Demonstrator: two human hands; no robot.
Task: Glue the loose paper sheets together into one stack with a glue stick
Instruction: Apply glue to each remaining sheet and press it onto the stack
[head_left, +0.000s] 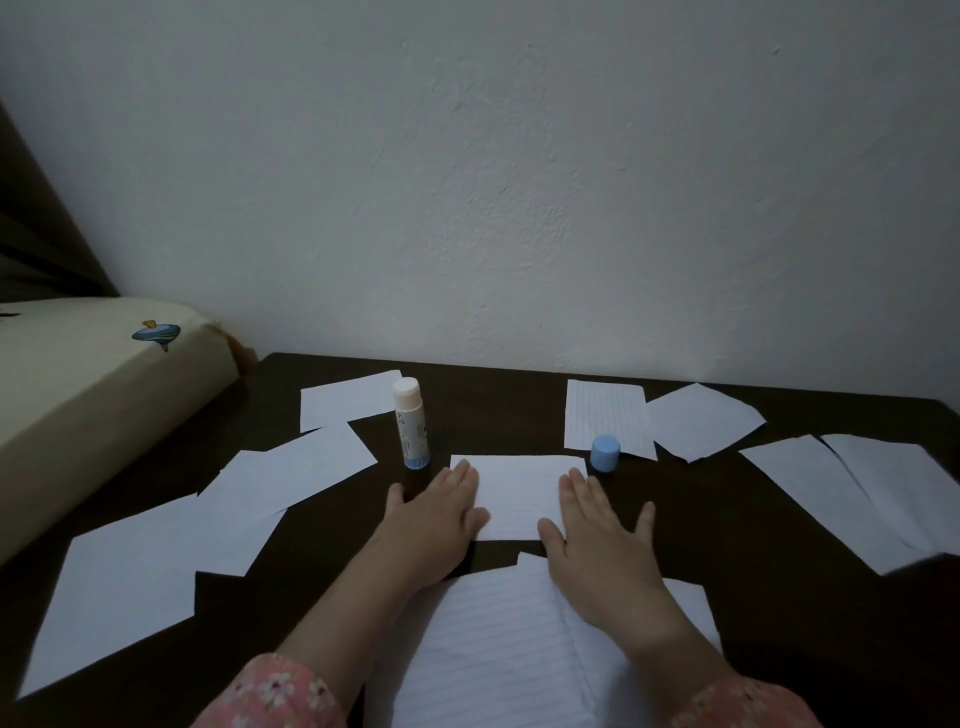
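A small white paper sheet (519, 493) lies flat in the middle of the dark table (727, 519). My left hand (436, 519) rests palm down on its left edge and my right hand (592, 535) rests palm down on its right edge, fingers spread. The glue stick (410, 423) stands upright without its cap just beyond my left hand. Its blue cap (605, 453) stands beside the sheet's far right corner. Several loose sheets lie scattered: at the left (291, 467), far right (883, 493) and back right (608, 415).
An open lined notebook (498, 649) lies under my forearms at the near edge. A cream mattress (93, 395) borders the table on the left. A white wall (519, 182) stands right behind the table.
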